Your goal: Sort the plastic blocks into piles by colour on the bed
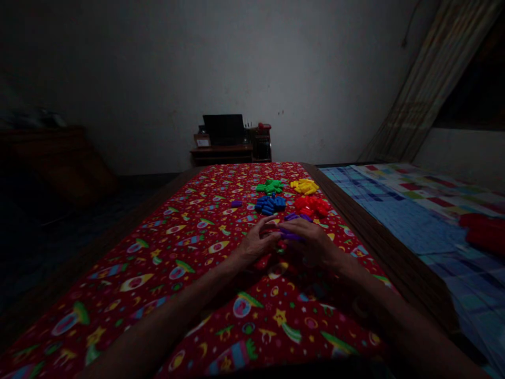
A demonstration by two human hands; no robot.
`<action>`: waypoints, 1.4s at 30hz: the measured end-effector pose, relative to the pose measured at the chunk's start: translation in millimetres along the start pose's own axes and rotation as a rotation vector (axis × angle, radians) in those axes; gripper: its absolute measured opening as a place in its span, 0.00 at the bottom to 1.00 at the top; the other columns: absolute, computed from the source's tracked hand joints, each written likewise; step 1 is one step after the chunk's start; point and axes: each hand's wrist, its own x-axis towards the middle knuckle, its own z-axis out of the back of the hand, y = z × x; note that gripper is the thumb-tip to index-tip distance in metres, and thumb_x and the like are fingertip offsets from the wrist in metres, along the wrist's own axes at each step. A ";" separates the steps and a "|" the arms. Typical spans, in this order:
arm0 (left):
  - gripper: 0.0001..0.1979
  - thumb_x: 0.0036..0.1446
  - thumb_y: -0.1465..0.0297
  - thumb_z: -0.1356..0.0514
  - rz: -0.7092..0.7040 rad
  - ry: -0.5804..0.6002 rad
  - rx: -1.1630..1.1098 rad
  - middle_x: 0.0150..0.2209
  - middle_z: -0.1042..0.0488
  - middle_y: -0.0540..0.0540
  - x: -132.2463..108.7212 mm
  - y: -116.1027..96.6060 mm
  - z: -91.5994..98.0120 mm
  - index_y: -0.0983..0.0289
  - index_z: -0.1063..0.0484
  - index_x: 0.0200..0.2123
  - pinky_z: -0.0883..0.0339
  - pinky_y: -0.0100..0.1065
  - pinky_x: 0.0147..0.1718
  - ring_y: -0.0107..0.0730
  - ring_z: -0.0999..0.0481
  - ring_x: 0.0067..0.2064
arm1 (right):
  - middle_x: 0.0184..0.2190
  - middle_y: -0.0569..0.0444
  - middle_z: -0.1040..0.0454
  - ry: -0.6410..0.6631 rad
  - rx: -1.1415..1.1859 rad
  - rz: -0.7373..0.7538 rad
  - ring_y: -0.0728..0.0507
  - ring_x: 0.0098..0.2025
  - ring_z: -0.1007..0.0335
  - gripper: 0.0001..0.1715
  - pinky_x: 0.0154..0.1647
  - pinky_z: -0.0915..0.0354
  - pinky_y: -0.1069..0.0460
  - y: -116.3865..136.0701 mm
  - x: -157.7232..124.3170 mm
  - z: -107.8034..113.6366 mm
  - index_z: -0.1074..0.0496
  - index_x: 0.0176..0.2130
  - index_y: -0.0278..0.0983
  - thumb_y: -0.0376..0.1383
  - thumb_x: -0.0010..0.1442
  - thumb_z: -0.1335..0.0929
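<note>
Small purple pieces (292,236) lie on the red patterned cloth (244,273), partly covered by my right hand (313,242). My right fingers curve over them and touch them; the fingers look slightly apart. My left hand (257,243) faces it from the left, thumb and fingers spread, with nothing seen in them. Just beyond are piles of similar small pieces: blue pieces (270,204), red pieces (311,206), green pieces (270,187) and yellow pieces (304,186). One separate purple piece (236,203) rests left of the blue pile. Dim light blurs fine detail.
The cloth covers a long table with a dark brown edge (379,247). Bedding (418,221) spreads along the right. At the far wall stands a desk (221,152) with a black screen (224,129). A wooden cabinet (59,163) is at left, a curtain (426,84) at right.
</note>
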 end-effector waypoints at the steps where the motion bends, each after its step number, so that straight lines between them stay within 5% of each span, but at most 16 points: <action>1: 0.35 0.47 0.55 0.33 0.010 0.020 -0.040 0.52 0.28 0.62 -1.7 -0.3 -2.9 0.61 0.37 0.56 0.27 0.41 0.44 0.45 0.26 0.51 | 0.44 0.45 0.23 0.025 -0.005 0.061 0.43 0.45 0.27 0.17 0.44 0.29 0.49 3.1 -0.5 -5.1 0.29 0.52 0.38 0.35 0.64 0.36; 4: 0.36 0.46 0.53 0.33 0.036 0.039 -0.098 0.53 0.30 0.62 -4.3 0.7 -5.5 0.60 0.37 0.56 0.26 0.40 0.42 0.45 0.25 0.49 | 0.39 0.47 0.22 0.014 -0.056 0.085 0.44 0.40 0.25 0.14 0.41 0.30 0.50 5.8 -0.5 -12.4 0.27 0.48 0.37 0.35 0.65 0.37; 9: 0.30 0.54 0.51 0.40 -0.061 -0.053 0.115 0.51 0.29 0.62 0.6 3.8 3.6 0.61 0.36 0.55 0.28 0.42 0.45 0.44 0.26 0.51 | 0.38 0.47 0.21 -0.142 -0.163 -0.158 0.43 0.39 0.25 0.13 0.42 0.31 0.49 -16.8 3.8 -3.7 0.24 0.43 0.38 0.34 0.64 0.37; 12: 0.31 0.55 0.53 0.40 -0.241 -0.014 0.371 0.58 0.35 0.63 3.8 12.2 4.4 0.59 0.38 0.58 0.35 0.47 0.54 0.47 0.34 0.59 | 0.40 0.47 0.21 -0.078 -0.183 -0.261 0.42 0.41 0.25 0.12 0.44 0.32 0.48 -31.6 4.9 -3.8 0.23 0.41 0.37 0.32 0.63 0.36; 17: 0.46 0.48 0.51 0.35 -0.469 0.140 0.761 0.67 0.51 0.65 6.9 31.3 -11.0 0.56 0.51 0.66 0.55 0.57 0.63 0.56 0.55 0.68 | 0.40 0.47 0.21 -0.018 -0.050 -0.261 0.42 0.42 0.26 0.13 0.45 0.34 0.49 -38.3 2.6 -4.3 0.23 0.41 0.37 0.36 0.63 0.36; 22: 0.53 0.47 0.51 0.34 -0.425 0.120 0.857 0.70 0.60 0.65 22.3 32.1 -23.1 0.56 0.60 0.68 0.57 0.59 0.64 0.57 0.63 0.69 | 0.29 0.51 0.24 -0.238 -0.044 -0.509 0.44 0.31 0.29 0.21 0.36 0.35 0.51 -42.9 -4.7 7.3 0.26 0.32 0.37 0.44 0.65 0.41; 27: 0.48 0.50 0.54 0.35 -0.351 0.183 0.838 0.69 0.58 0.66 42.4 29.8 -16.7 0.57 0.56 0.68 0.54 0.56 0.63 0.55 0.58 0.69 | 0.22 0.55 0.32 -0.172 0.003 -0.659 0.47 0.23 0.39 0.29 0.25 0.41 0.53 -45.5 -19.9 -5.5 0.33 0.27 0.38 0.50 0.67 0.49; 34: 0.47 0.50 0.55 0.35 -0.341 0.263 0.865 0.69 0.57 0.64 51.1 33.2 -6.0 0.58 0.53 0.67 0.53 0.54 0.64 0.53 0.58 0.69 | 0.42 0.45 0.26 -0.125 0.109 -0.571 0.41 0.45 0.30 0.29 0.51 0.35 0.45 -45.1 -16.1 -38.2 0.29 0.44 0.38 0.51 0.67 0.49; 42: 0.47 0.49 0.57 0.35 -0.403 0.278 0.859 0.65 0.49 0.66 57.1 36.6 0.9 0.61 0.54 0.67 0.49 0.52 0.63 0.52 0.50 0.67 | 0.49 0.46 0.28 -0.041 0.103 -0.475 0.41 0.55 0.35 0.29 0.60 0.41 0.42 -55.7 -11.6 -49.3 0.30 0.51 0.40 0.50 0.67 0.48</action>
